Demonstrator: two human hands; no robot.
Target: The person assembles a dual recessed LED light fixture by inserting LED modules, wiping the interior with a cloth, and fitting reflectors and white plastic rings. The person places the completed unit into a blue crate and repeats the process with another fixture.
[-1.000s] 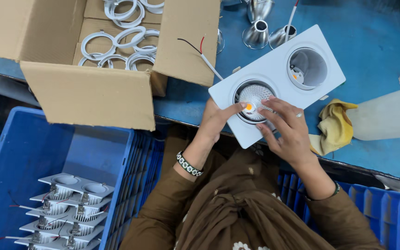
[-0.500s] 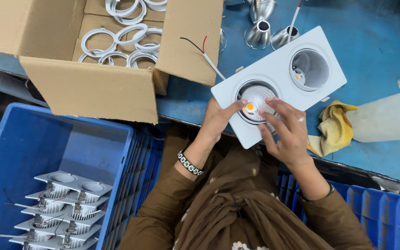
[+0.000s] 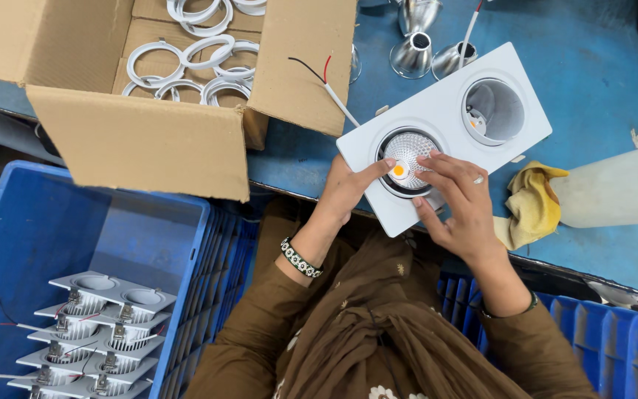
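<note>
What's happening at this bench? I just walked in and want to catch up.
A person is working on a white two-hole light fitting lying on the blue table. The left hand steadies its near edge, thumb on the ribbed lamp in one hole, while the right hand touches that lamp with its fingertips. The other hole has no lamp seated. A cardboard box of white rings sits nearby, and a blue crate holds stacked fittings.

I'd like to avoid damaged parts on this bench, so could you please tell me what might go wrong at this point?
1. The white rectangular two-hole lamp housing overhangs the blue table's near edge; if the left hand or right hand lets go, it could tip off.
2. Fingertips press the ribbed reflector with the orange centre, which may get smudged or scratched.
3. The thin red, black and white wires trail beside the open brown cardboard box and could snag.
</note>
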